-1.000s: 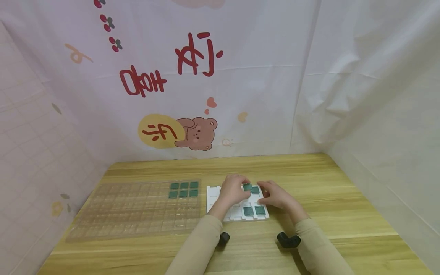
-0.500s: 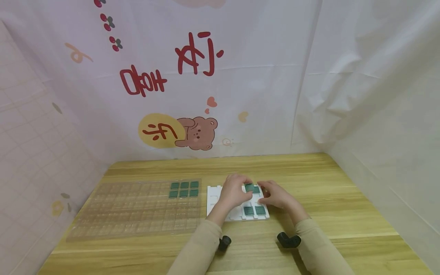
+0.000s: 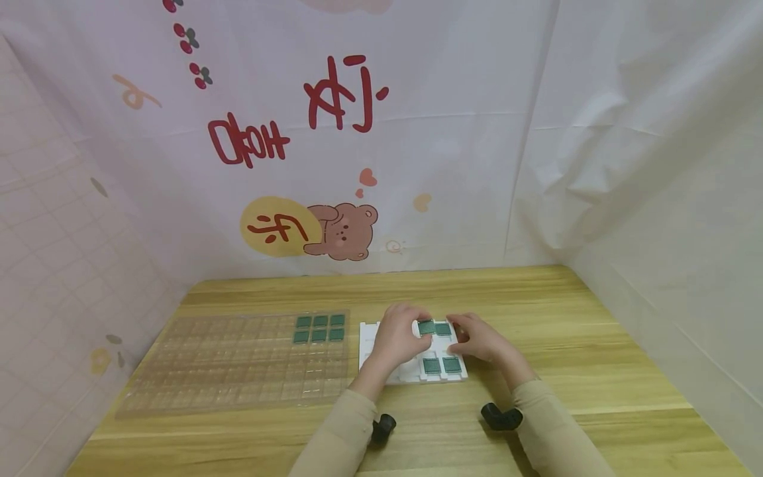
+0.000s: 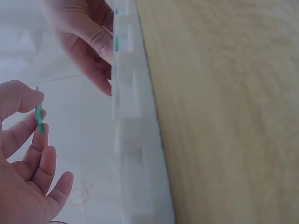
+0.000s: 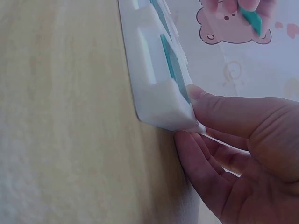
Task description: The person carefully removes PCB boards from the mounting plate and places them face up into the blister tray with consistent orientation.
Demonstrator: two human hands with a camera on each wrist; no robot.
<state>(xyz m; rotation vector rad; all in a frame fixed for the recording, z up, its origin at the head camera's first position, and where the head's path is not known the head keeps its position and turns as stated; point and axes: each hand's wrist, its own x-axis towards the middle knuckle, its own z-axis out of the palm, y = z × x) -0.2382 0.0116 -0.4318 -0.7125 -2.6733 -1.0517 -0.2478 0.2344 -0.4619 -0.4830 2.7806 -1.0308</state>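
My left hand pinches a thin green square chip between thumb and fingertips. It holds the chip above a white slotted tray; the left wrist view shows it apart from the tray. In the head view the held chip appears beside another green chip seated at the tray's far right. Two more chips, one of them the corner chip, lie in the near right slots. Thumb and fingers of my right hand grip the tray's right end. Part of the tray is hidden behind my left hand.
Left of the white tray, a large clear plastic tray with many pockets lies on the wooden table. Several green chips fill pockets at its far right corner. A printed white cloth hangs behind the table.
My left hand, with its chip, first shifts slightly right, then back left, and the chip now looks flatter over the tray. The right hand stays in place on the tray's end.
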